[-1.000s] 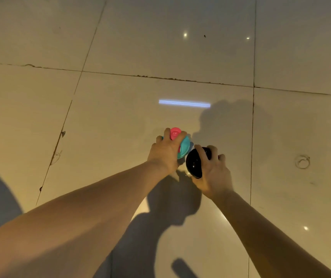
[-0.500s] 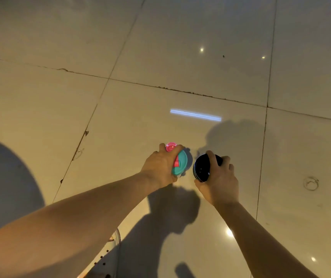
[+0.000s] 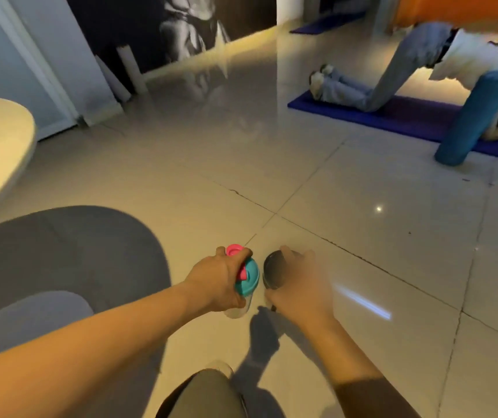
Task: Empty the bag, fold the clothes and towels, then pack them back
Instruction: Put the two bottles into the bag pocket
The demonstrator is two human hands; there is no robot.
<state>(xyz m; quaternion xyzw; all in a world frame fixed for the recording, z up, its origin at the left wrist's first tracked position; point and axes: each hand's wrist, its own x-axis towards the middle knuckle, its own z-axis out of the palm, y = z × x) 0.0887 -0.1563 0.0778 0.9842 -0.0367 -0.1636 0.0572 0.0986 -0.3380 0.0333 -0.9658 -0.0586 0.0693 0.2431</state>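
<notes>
Left hand (image 3: pixel 217 282) is wrapped round a teal bottle (image 3: pixel 249 277), right hand (image 3: pixel 300 292) round a dark flask (image 3: pixel 271 268), low in centre frame. No bag, clothes or towels are seen; emptying is judged under way, folding undone.

Glossy tiled floor (image 3: pixel 362 267) with a blue mat (image 3: pixel 407 116)

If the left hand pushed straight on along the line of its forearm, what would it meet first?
Probably the dark bottle in the right hand. The left hand grips a teal-lidded bottle, and that bottle's lid sits just beside the dark one. With one view only, their depth apart is unsure.
</notes>
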